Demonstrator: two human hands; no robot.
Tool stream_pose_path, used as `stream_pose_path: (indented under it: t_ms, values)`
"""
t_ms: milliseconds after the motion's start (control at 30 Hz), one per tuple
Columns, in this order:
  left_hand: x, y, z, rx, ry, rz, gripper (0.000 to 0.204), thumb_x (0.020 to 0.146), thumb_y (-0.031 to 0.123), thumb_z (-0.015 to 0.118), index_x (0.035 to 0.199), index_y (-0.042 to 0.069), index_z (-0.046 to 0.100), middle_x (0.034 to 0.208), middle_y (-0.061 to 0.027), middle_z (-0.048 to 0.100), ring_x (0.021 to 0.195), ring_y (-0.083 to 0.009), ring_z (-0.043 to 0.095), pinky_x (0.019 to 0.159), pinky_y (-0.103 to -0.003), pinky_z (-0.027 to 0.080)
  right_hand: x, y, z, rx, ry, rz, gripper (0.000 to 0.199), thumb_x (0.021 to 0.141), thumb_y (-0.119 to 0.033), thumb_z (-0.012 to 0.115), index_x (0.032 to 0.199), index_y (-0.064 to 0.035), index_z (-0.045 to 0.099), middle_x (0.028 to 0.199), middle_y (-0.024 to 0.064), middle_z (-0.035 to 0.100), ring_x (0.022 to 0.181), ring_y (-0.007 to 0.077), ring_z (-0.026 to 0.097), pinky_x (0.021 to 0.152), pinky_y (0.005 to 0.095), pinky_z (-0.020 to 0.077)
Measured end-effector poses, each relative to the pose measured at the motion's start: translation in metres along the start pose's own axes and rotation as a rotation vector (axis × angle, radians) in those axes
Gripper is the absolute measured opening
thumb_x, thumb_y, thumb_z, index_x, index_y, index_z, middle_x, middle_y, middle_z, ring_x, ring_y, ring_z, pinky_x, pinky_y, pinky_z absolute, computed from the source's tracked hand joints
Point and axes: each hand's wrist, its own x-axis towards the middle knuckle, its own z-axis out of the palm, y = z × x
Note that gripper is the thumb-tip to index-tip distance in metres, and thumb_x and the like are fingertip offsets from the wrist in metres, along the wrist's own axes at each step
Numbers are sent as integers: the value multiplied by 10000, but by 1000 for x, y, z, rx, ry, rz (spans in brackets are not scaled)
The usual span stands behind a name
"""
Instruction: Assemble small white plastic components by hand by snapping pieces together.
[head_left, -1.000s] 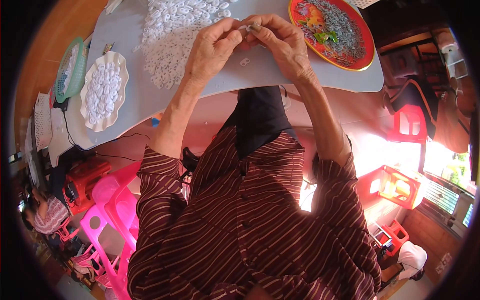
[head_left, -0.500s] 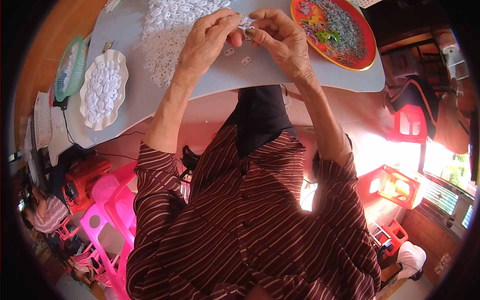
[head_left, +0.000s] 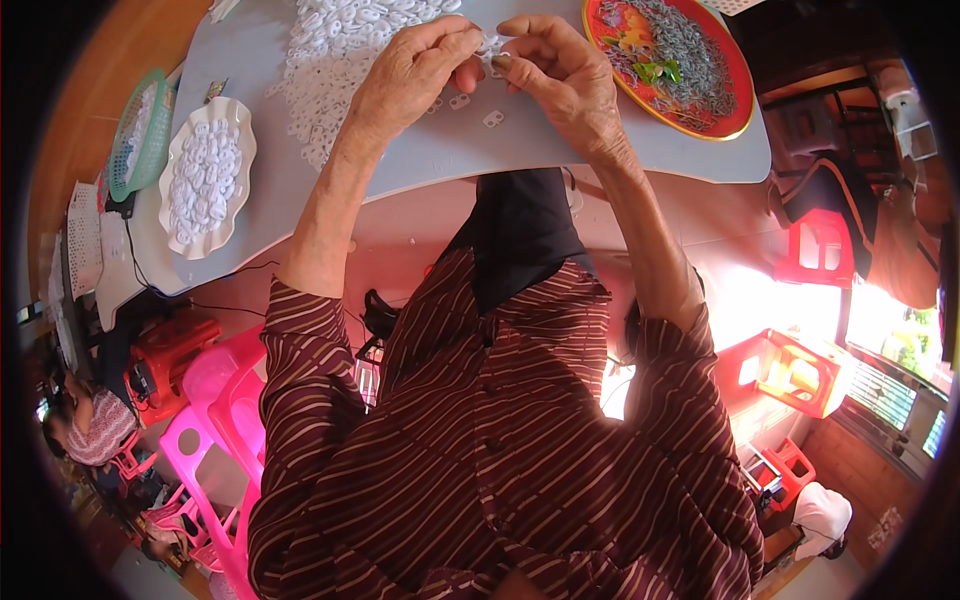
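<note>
Both hands meet over the grey tabletop, fingers bent around a small white plastic piece (head_left: 490, 46). My left hand (head_left: 410, 85) pinches at its left side. My right hand (head_left: 565, 85) closes thumb and forefinger at its right side. The fingers partly hide the piece, so its full shape cannot be made out. Just below lie loose flat white pieces with two holes (head_left: 493, 118). Beside my left hand spreads a heap of small flat white pieces (head_left: 318, 105), with larger oval white pieces (head_left: 365, 15) behind it.
A red round tray (head_left: 738, 75) of small grey metal parts stands at right. At left are a wavy white dish (head_left: 247, 150) of white ovals and a green basket (head_left: 150, 150). Pink chairs (head_left: 215, 400) and red stools (head_left: 800, 375) stand around; other people sit behind.
My left forearm and elbow have shifted slightly outward to the left. Both hands stay at nearly the same spot, with the white piece still between the fingers.
</note>
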Motion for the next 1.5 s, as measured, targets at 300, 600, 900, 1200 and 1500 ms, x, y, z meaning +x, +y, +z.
stream_pose_path:
  t_ms: [300,600,900,1200,1500]
  values:
    - [2,-4,0,22,-32,25,313,920,298,463,779,37,562,613,-17,540,587,-93,500,589,-254,415,0,0,0,-7,-19,9,272,830,-30,622,1094,-23,554,819,18,611,722,54,559,683,199,475]
    - [7,0,-8,151,-145,64,310,928,284,464,794,22,561,620,-25,540,537,-99,495,537,-265,411,-1,-1,-1,-44,-38,17,287,834,-7,590,1118,-16,550,824,20,610,725,53,559,686,201,476]
    - [2,-4,2,24,-78,96,320,944,301,449,848,20,567,636,-30,550,560,-104,496,544,-266,413,-1,0,1,-4,-3,-26,262,832,-14,604,1093,-15,574,804,6,602,720,56,555,681,203,473]
    - [-7,-6,23,23,198,120,282,942,273,451,897,10,541,640,-49,507,583,-122,446,560,-282,404,0,-5,4,-35,-13,-2,274,828,-58,651,1084,0,573,787,22,621,727,71,584,691,213,483]
    - [-7,-8,23,-46,129,18,282,937,273,446,904,7,534,603,-62,482,563,-129,446,549,-283,403,-2,5,8,-69,1,-65,266,804,-28,661,1050,20,570,824,74,662,744,112,651,661,235,512]
